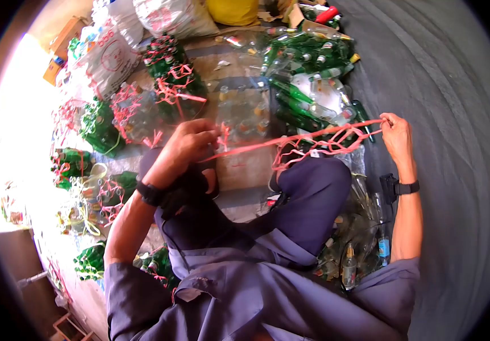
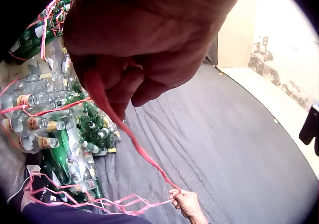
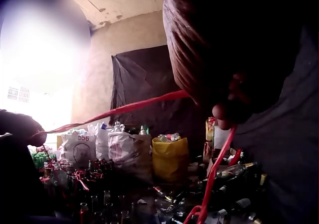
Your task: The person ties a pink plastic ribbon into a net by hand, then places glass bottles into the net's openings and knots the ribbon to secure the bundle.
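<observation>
A length of pink-red plastic twine (image 1: 302, 138) is stretched between my two hands, above my crossed legs. My left hand (image 1: 191, 142) pinches one end near a group of clear glass bottles (image 1: 242, 111). Out to the right, over the dark sheet, my right hand (image 1: 397, 139) pinches the twine between thumb and fingers. From there a looped, tangled part (image 1: 336, 145) hangs back toward my knee. In the left wrist view, twine also runs around clear bottles (image 2: 30, 109). The right wrist view shows the twine (image 3: 214, 176) leaving the right hand downward with a knot or loop low down.
Bundles of green bottles (image 1: 179, 85) tied with pink twine stand on the left. Loose green bottles (image 1: 299, 94) lie in a heap at the right, with more beside my right thigh. White sacks (image 1: 174, 17) and a yellow sack (image 1: 232, 11) stand at the back. A dark sheet (image 1: 455, 170) covers the right side.
</observation>
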A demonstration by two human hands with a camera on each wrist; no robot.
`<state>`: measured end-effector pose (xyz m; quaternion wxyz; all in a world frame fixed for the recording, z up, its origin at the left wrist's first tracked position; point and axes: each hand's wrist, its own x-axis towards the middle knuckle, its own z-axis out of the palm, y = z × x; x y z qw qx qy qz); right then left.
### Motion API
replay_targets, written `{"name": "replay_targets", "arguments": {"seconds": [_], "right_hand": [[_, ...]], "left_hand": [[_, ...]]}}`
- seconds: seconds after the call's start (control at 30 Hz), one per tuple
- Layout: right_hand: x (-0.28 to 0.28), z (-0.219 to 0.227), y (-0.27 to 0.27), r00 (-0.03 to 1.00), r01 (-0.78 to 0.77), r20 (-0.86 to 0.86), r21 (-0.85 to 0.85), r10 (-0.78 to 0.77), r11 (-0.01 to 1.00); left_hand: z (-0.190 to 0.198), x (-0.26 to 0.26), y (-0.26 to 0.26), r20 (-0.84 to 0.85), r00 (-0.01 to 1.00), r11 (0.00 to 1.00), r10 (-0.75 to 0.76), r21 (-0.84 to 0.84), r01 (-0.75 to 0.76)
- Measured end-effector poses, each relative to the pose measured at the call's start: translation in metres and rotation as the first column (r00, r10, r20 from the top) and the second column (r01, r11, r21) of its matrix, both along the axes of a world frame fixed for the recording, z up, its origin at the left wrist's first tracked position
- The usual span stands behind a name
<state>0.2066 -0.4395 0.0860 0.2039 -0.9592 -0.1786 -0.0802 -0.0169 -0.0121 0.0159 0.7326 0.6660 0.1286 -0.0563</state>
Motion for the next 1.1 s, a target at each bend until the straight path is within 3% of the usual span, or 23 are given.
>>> {"name": "replay_targets", "arguments": {"seconds": [0.13,0.2,0.3,0.33,0.37,0.43,0.47,0.5,0.57,0.6,0.63,0.67,0.7,0.73,0.77,0.8,0.83,0.87,0.9,0.93,0.97,1.03,1.1], "right_hand": [[0.041,-0.015,-0.064,0.991,0.136,-0.006,0.087,-0.136,0.987],[0.037,-0.005,-0.07,0.93,0.191,-0.342,0.143,-0.132,0.971],[0.017,0.022,-0.062,0.91,0.197,-0.404,0.238,-0.087,0.951],[0.028,0.015,-0.076,0.862,0.256,-0.507,0.45,0.008,0.856],[0.027,0.015,-0.081,0.862,0.263,-0.507,0.448,0.0,0.854],[0.022,0.023,-0.074,0.768,0.381,-0.542,0.814,0.341,0.438],[0.026,0.018,-0.077,0.724,0.34,-0.62,0.703,0.303,0.625],[0.028,0.008,-0.074,0.797,0.2,-0.604,0.28,0.011,0.939],[0.035,-0.006,-0.071,0.824,0.158,-0.541,-0.062,-0.167,0.985],[0.029,-0.001,-0.064,0.823,0.158,-0.543,-0.061,-0.166,0.985],[0.019,0.012,-0.053,0.821,0.203,-0.562,0.455,0.103,0.867],[0.015,0.019,-0.045,0.828,0.236,-0.44,0.835,0.347,0.497],[0.022,0.01,-0.044,0.825,0.233,-0.44,0.837,0.355,0.495],[0.028,-0.007,-0.045,0.877,0.092,-0.424,0.61,0.226,0.787],[0.031,-0.018,-0.05,0.929,-0.014,-0.352,0.269,0.112,0.963],[0.026,-0.016,-0.049,0.997,-0.074,-0.06,-0.387,0.055,0.919],[0.019,-0.014,-0.039,0.846,0.269,-0.512,0.173,-0.147,0.948],[0.02,-0.01,-0.042,0.84,0.254,-0.542,0.451,0.036,0.856],[0.022,-0.006,-0.044,0.826,0.246,-0.517,0.687,0.223,0.684],[0.008,0.002,-0.025,0.886,0.218,-0.41,0.78,0.216,0.586],[0.01,0.003,-0.02,0.883,0.221,-0.415,0.782,0.222,0.583],[0.01,0.007,-0.011,0.893,0.091,-0.428,0.477,0.141,0.874],[0.005,0.013,-0.001,0.859,0.112,-0.473,0.547,0.196,0.83]], "left_hand": [[-0.006,-0.002,0.007,-0.042,0.999,0.999,0.02,0.035,-0.019],[-0.012,-0.003,0.011,-0.073,0.997,0.999,0.038,-0.029,-0.041],[-0.015,-0.002,0.012,-0.123,0.992,0.998,0.037,-0.05,-0.044],[-0.014,-0.001,0.01,-0.106,0.994,0.998,0.026,-0.055,-0.032],[-0.015,0.0,0.009,-0.106,0.994,0.998,0.018,-0.057,-0.024],[-0.017,0.002,0.009,-0.102,0.995,0.997,0.013,-0.076,-0.02],[-0.019,0.003,0.009,-0.103,0.995,0.997,0.011,-0.073,-0.019],[-0.023,0.004,0.01,-0.092,0.996,0.999,0.006,-0.048,-0.011],[-0.023,0.004,0.011,-0.08,0.997,1.0,0.001,-0.021,-0.003],[-0.022,0.005,0.009,-0.085,0.996,1.0,0.007,-0.021,-0.009],[-0.021,0.005,0.008,-0.089,0.996,1.0,0.016,-0.021,-0.018],[-0.021,0.006,0.007,-0.089,0.996,0.999,0.023,-0.02,-0.025],[-0.021,0.007,0.007,-0.077,0.997,0.999,0.024,-0.029,-0.026],[-0.021,0.007,0.008,-0.07,0.997,0.999,0.018,-0.034,-0.02],[-0.021,0.006,0.009,-0.075,0.997,0.999,0.013,-0.03,-0.015],[-0.022,0.008,0.01,-0.079,0.997,0.999,0.016,-0.031,-0.018],[-0.023,0.009,0.01,-0.083,0.996,0.999,0.021,-0.035,-0.024],[-0.023,0.009,0.008,-0.082,0.996,0.999,0.025,-0.039,-0.029],[-0.02,0.009,0.006,-0.064,0.998,0.999,0.026,-0.043,-0.029],[-0.018,0.007,0.005,-0.05,0.998,0.999,0.029,-0.041,-0.031],[-0.019,0.007,0.005,-0.056,0.998,0.999,0.034,-0.036,-0.036],[-0.02,0.011,0.003,-0.037,0.999,0.999,0.007,-0.049,-0.009],[-0.017,0.011,-0.001,-0.039,0.999,0.999,0.009,-0.045,-0.01]]}}
